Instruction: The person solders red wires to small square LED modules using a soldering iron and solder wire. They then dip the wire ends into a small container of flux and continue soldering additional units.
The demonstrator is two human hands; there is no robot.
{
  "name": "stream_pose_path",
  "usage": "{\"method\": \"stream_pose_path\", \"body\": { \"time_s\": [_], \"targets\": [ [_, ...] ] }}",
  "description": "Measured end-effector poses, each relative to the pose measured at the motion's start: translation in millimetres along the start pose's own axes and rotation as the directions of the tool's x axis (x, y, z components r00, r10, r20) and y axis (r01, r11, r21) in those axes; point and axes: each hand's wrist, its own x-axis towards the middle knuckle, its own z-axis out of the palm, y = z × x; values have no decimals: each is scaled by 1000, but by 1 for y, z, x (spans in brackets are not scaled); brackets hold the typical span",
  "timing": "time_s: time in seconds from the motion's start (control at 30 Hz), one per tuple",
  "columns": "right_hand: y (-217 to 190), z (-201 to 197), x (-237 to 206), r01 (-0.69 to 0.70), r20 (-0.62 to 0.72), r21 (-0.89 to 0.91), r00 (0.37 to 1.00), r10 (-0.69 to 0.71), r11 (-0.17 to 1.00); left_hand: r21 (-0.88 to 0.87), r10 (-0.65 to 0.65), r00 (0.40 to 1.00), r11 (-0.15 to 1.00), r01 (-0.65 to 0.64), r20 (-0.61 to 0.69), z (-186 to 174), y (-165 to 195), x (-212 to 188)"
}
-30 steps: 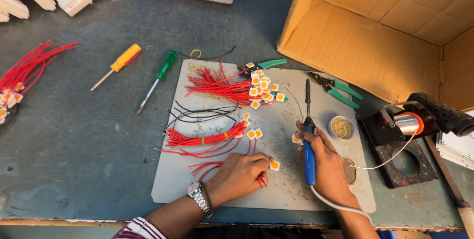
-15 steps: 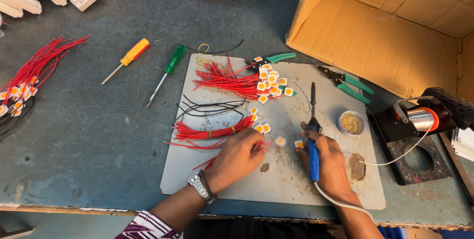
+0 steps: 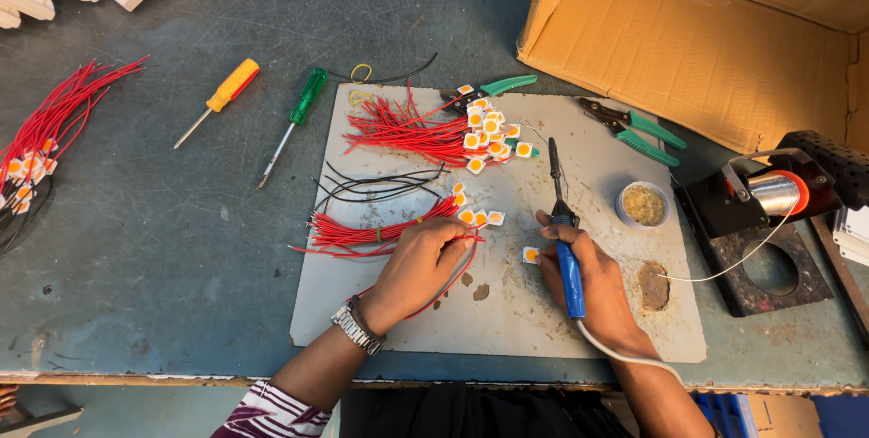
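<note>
Here, what we noted at the counter:

Left hand: our left hand lay on the grey work board, fingers curled and pinching a single red wire that looped under the palm; a wristwatch sat on the wrist.

Right hand: our right hand was closed around the blue grip of a soldering iron, its tip pointing away from us up the board; the white cord ran back past the wrist.

Small LED chip: a square yellow chip lay on the board just beside the right fingers, between the two hands.

Wire bundles: one red bundle with chips lay touching the left fingertips; a larger bundle sat further up the board; loose black wires lay between them.

Other tools: green-handled cutters, a small flux tin, and a solder spool on its stand were to the right; a yellow screwdriver and a green screwdriver lay on the counter to the left.

Behind: a cardboard box stood open.
</note>
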Motion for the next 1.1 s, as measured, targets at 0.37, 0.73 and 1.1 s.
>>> {"method": "stream_pose_path", "body": {
  "time_s": [0.37, 0.73, 1.1],
  "targets": [
    [-10, 133, -70, 139, -54, -61, 988, -142, 988, -32, -131, 991, 991, 131, -2, -44, -89, -115],
    [-25, 172, -90, 147, -171, -12, 974, -147, 989, -644, -303, 740, 732, -223, -601, -162, -129, -143],
    [-41, 251, -135, 119, -76, 3, 990, -119, 993, -45, -9, 996, 999, 13, 88, -40, -140, -219]
  ]
}}
